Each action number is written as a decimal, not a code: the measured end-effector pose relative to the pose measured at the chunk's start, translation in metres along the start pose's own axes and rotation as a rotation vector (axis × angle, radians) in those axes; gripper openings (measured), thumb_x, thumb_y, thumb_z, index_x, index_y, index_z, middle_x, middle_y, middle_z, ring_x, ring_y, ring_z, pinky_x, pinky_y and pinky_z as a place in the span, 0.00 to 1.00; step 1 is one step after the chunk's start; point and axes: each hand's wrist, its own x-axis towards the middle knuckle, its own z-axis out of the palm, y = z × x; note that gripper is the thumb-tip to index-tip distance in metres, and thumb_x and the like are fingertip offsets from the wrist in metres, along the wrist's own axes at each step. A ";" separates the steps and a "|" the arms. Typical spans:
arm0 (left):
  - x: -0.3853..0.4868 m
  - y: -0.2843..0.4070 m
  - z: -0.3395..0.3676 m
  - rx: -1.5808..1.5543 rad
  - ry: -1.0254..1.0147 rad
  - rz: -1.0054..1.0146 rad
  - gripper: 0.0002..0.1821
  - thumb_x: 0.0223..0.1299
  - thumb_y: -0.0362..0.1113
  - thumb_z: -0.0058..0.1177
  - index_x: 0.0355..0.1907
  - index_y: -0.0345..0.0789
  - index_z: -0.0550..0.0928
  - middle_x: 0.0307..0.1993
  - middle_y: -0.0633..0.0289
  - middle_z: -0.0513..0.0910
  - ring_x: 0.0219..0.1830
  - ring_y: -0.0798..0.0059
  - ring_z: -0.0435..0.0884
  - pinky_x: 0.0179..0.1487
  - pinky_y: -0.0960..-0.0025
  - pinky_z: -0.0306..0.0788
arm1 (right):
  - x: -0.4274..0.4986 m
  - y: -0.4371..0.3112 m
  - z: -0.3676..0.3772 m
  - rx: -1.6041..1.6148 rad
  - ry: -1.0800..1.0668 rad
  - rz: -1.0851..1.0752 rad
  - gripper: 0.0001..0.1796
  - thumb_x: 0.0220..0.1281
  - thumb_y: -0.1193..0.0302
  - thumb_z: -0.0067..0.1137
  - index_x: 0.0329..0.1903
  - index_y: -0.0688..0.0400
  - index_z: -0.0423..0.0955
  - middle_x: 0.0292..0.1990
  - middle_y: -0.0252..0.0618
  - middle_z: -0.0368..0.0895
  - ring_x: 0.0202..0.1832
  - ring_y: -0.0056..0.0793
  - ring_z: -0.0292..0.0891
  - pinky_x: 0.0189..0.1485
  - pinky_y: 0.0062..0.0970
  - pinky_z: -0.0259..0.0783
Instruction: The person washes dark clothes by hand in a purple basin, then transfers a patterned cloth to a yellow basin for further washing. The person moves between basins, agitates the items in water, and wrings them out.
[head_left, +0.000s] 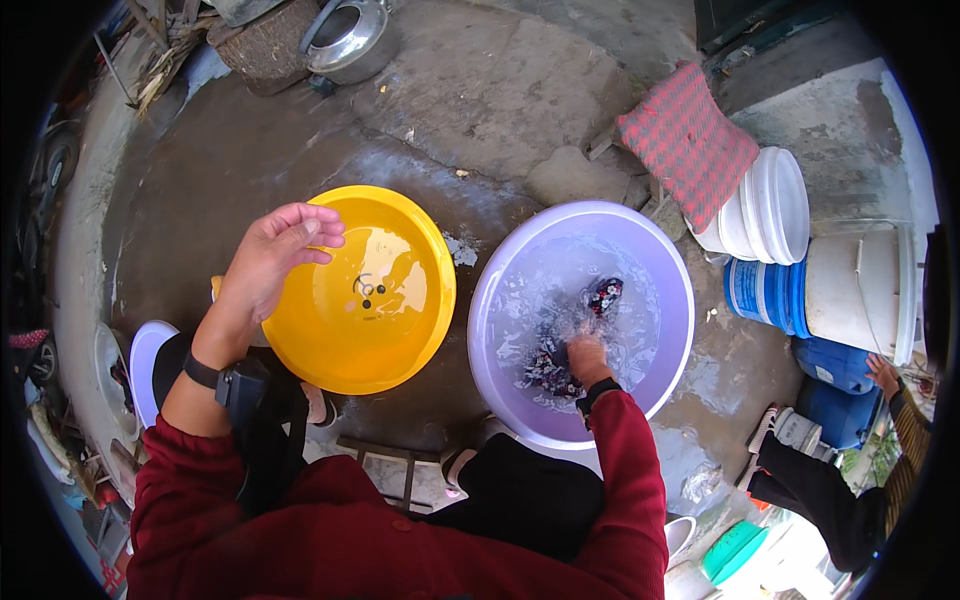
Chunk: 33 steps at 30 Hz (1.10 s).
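My right hand (588, 355) is plunged to the wrist in cloudy water inside a lilac plastic basin (679, 315). Its fingers are under the surface, so whether they grip anything is hidden. Dark flowered cloth (553, 373) floats beside that hand, and another piece of the pattern (604, 295) shows just beyond it. My left hand (289, 247) is raised over the left rim of a yellow plastic basin (441, 247), fingers loosely curved and nothing held. Clear water lies in the yellow basin, with a printed smiling face on its bottom.
A checked cushion (694, 142) and stacked white buckets (780, 202) stand at the right, near a blue-and-white bucket (757, 296) and blue jerrycans (832, 367). Another person (817, 480) is at the right edge. A metal kettle (360, 56) sits by a log (262, 45) on wet concrete.
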 end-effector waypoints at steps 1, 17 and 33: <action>0.000 0.000 0.001 -0.001 0.007 -0.007 0.10 0.70 0.33 0.47 0.47 0.33 0.80 0.42 0.59 0.83 0.46 0.72 0.82 0.52 0.71 0.74 | 0.006 0.005 0.009 -0.033 0.076 0.020 0.38 0.49 0.64 0.68 0.66 0.41 0.65 0.67 0.52 0.62 0.65 0.58 0.62 0.56 0.53 0.71; 0.000 -0.034 -0.006 -0.096 0.036 -0.067 0.10 0.68 0.35 0.48 0.47 0.34 0.79 0.41 0.59 0.82 0.45 0.73 0.81 0.49 0.70 0.74 | -0.081 0.052 -0.070 1.521 0.000 0.188 0.33 0.49 0.87 0.51 0.62 0.57 0.69 0.38 0.40 0.81 0.38 0.29 0.79 0.36 0.27 0.76; -0.087 -0.303 -0.012 -0.399 0.394 -1.093 0.40 0.65 0.59 0.49 0.69 0.36 0.56 0.58 0.39 0.67 0.58 0.43 0.71 0.60 0.39 0.66 | -0.083 0.073 -0.106 1.107 0.166 0.113 0.26 0.54 0.76 0.63 0.59 0.57 0.73 0.41 0.46 0.82 0.40 0.33 0.80 0.45 0.30 0.74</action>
